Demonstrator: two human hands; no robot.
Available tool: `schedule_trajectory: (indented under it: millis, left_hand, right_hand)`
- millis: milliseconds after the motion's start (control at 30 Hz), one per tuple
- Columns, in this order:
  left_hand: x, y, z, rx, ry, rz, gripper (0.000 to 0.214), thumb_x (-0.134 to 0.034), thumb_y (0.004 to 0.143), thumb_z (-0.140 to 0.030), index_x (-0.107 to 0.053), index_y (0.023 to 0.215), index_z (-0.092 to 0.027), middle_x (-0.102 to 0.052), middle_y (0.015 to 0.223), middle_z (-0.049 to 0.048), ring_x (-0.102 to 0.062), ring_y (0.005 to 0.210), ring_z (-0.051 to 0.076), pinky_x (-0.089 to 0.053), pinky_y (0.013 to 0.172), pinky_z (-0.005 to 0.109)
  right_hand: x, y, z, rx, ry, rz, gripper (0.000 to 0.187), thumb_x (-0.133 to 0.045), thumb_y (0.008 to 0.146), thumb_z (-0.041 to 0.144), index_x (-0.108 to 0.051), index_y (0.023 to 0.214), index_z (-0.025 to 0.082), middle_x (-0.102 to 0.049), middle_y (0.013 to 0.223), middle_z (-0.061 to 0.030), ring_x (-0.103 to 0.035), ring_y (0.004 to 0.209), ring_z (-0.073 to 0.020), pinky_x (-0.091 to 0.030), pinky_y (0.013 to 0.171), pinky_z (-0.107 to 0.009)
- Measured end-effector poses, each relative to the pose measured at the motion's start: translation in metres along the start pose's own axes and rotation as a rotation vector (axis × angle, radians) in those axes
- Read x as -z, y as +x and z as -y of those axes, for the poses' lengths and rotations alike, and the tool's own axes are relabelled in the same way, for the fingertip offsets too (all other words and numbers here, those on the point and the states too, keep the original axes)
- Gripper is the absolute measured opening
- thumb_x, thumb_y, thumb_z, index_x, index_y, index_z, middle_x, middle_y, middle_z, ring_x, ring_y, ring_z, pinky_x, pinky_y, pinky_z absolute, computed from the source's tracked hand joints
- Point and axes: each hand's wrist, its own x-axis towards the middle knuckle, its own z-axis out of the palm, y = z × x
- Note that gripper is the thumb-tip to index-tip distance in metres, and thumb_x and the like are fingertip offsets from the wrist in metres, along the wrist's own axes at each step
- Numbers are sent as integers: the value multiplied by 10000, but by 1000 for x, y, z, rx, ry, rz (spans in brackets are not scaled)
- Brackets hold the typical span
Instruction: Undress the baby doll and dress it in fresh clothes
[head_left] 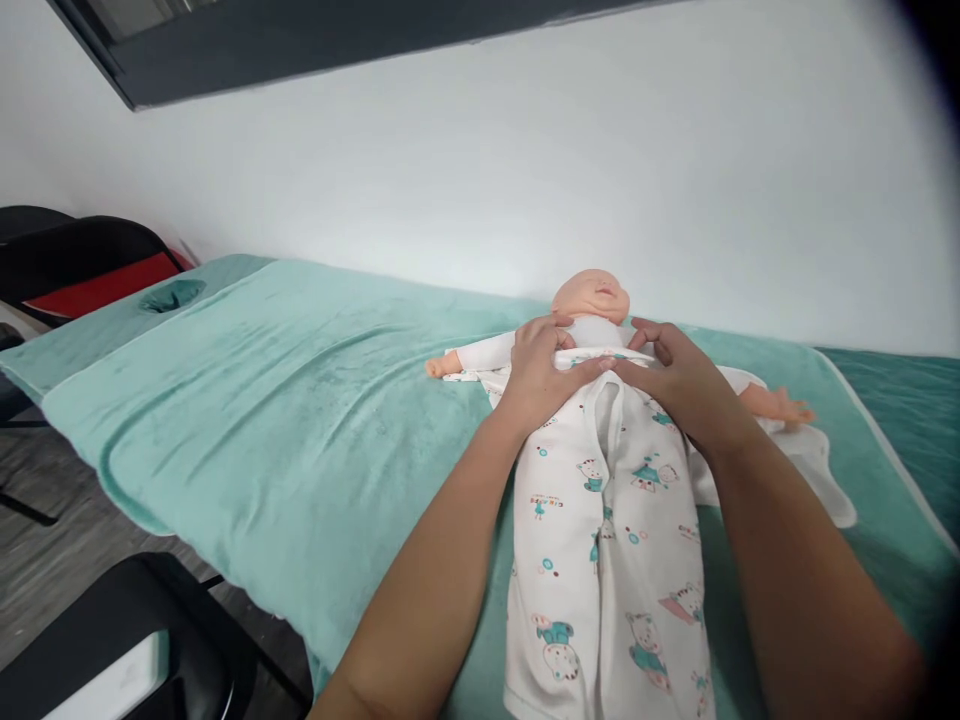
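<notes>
both hands, left hand (541, 368) and right hand (679, 372), pinch the chest opening of the white cartoon-print cotton romper (600, 540) on the pale plastic baby doll (600, 300), lying on the teal fleece blanket (300, 400). the front flaps could gape if a pinch slips. the tiny print's unreadable.

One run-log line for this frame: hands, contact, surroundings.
left hand: pinching romper front at doll chest | right hand: same, opposite flap | doll: face up on teal blanket
</notes>
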Motion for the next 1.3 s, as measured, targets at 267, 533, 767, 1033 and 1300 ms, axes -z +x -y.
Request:
schedule_trajectory:
  millis: [267,533,767,1033,1300]
  left_hand:
    - [-1,-2,3,-160,163,-97,389,-442,989,-387,-579,684,-188,-607,1001,47,-494,1052,170,-410,989,339]
    - [10,-22,13,-119,268,-166,425,-402,1000,-374,-644,698,-198,-630,1030,48,-514,1044,181,-415,984,343]
    - [25,-52,23,9,476,-122,446,-339,1010,-413,-717,909,-199,-654,1067,68,-538,1052,220,-409,987,383]
    - [33,-68,18,65,543,8,434,-265,1020,-396,-655,988,-208,-654,1066,83,-547,1062,234,-412,987,395]
    - [34,-71,8,185,480,61,444,-211,1013,-462,-577,925,-226,-651,882,76,-597,886,247,-432,762,347]
  right_hand:
    - [0,-9,5,159,-10,66,325,-674,780,501,-550,666,223,-556,1379,-5,-463,1302,-267,-334,1096,-455]
    - [7,-27,-14,227,-118,-98,488,-453,935,486,-490,531,214,-599,1283,-27,-439,1248,-252,-297,1104,-467]
    - [21,-54,-37,232,-232,-172,417,-491,917,476,-572,610,204,-529,1312,-80,-406,1233,-280,-270,1089,-500]
    - [21,-85,-33,294,-290,-249,365,-505,924,456,-545,654,213,-525,994,-79,-460,1023,-242,-369,959,-420]
    - [18,-84,-22,307,-126,-169,451,-481,960,414,-368,571,217,-436,640,6,-449,755,-174,-353,745,-324]
